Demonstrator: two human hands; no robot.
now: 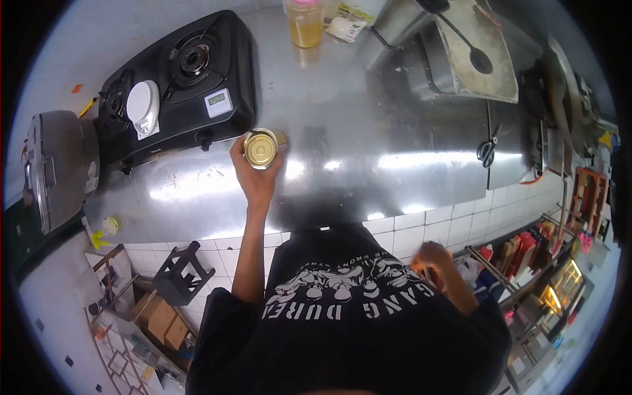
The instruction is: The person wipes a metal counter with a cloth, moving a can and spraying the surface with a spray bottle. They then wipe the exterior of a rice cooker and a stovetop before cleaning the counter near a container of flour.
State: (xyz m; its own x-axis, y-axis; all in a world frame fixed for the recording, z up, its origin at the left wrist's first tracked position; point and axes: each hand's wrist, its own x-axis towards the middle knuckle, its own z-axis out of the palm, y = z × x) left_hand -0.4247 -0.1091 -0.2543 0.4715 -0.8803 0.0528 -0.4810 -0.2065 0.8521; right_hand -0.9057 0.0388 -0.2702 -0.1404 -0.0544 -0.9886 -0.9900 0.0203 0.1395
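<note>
My left hand (252, 172) is wrapped round a metal can (261, 150) at the steel counter's front left, close to the stove's corner. The can's round gold end, marked with ringed ridges, faces up at me. Low beside my body, beyond the counter's front edge, my right hand (434, 255) hangs with its fingers curled. A dark patch and a bit of orange show there, and I cannot tell what it holds.
A black two-burner stove (191, 125) carries a white kitchen scale (143, 105) and a small digital timer (218, 103). Behind stand a pink-lidded jar (305, 26) and a packet (347, 25). Scissors (487, 153) and a black ladle (480, 60) are rightward; a stool (181, 273) stands below.
</note>
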